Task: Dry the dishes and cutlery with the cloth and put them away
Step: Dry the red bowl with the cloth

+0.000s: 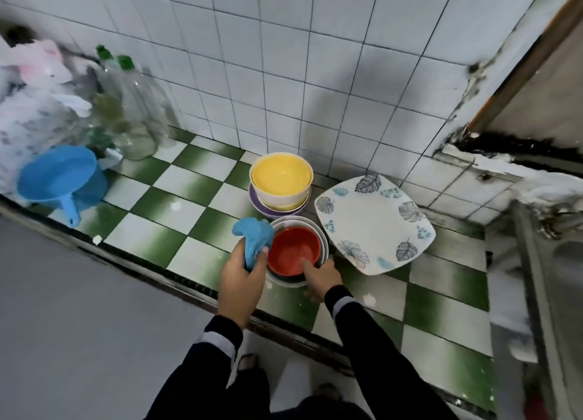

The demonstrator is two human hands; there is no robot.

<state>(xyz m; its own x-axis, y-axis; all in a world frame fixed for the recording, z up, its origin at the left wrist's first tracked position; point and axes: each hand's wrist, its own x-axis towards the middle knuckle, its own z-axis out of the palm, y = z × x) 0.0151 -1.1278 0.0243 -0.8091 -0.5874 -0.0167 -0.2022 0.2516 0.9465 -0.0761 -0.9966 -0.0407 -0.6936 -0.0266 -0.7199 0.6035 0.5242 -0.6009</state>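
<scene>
Green-and-white checked tiles cover a kitchen counter (pixel 176 205) that runs across the middle of the frame, backed by a white tiled wall (pixel 284 72). Seen from above, a person in dark sleeves with grey cuffs reaches in from the bottom of the frame.

The left hand (pixel 241 280), just below centre, has its fingers curled tightly around a crumpled blue cloth (pixel 254 239). The cloth bunches up above the fist and touches the left edge of a stack of bowls.

The right hand (pixel 321 279) grips the near rim of a red bowl (pixel 293 252) at the centre of the frame. One finger hooks over the rim into the bowl, and the rest curl down outside it. The red bowl sits nested inside pale outer bowls (pixel 325 246).

Just above this stack, against the wall, a yellow bowl (pixel 280 175) rests on a purple dish (pixel 277 213). To the right of both stacks lies a square white plate (pixel 375 224) printed with grey and blue leaves.

At the far left stands a blue plastic scoop (pixel 60 179) with a handle. Behind it are clear bottles (pixel 132 104) with green caps and blurred plastic bags (pixel 31 97). A metal sink (pixel 564 262) shows at the right edge.
</scene>
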